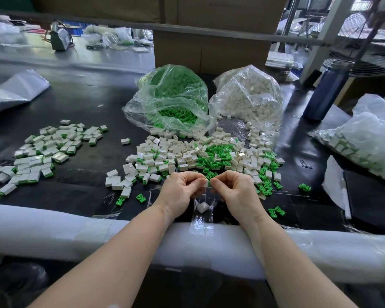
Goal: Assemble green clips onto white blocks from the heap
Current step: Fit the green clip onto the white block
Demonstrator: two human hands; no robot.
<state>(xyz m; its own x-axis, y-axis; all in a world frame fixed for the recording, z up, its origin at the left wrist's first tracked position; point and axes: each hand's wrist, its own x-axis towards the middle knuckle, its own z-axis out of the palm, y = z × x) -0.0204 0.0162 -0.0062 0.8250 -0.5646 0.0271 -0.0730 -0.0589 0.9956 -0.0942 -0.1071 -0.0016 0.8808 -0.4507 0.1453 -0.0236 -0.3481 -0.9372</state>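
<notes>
Left hand (180,189) and right hand (235,189) meet at 6 o'clock of the heap (200,156), both grips pinching one small white block (206,182). Any clip on it is hidden. Finished pieces (47,150) lie at 9 o'clock on the counter (87,107).

A factory assembly floor is shown. Small plastic parts are kept in bulk in clear bags (171,101) and spilled in a loose heap (200,156) on a black worktable (80,101), whose near edge is padded with white foam (76,232). Large cardboard cartons (209,52) are stacked behind, and further cluttered benches (76,47) and metal racking (325,30) are seen beyond.
</notes>
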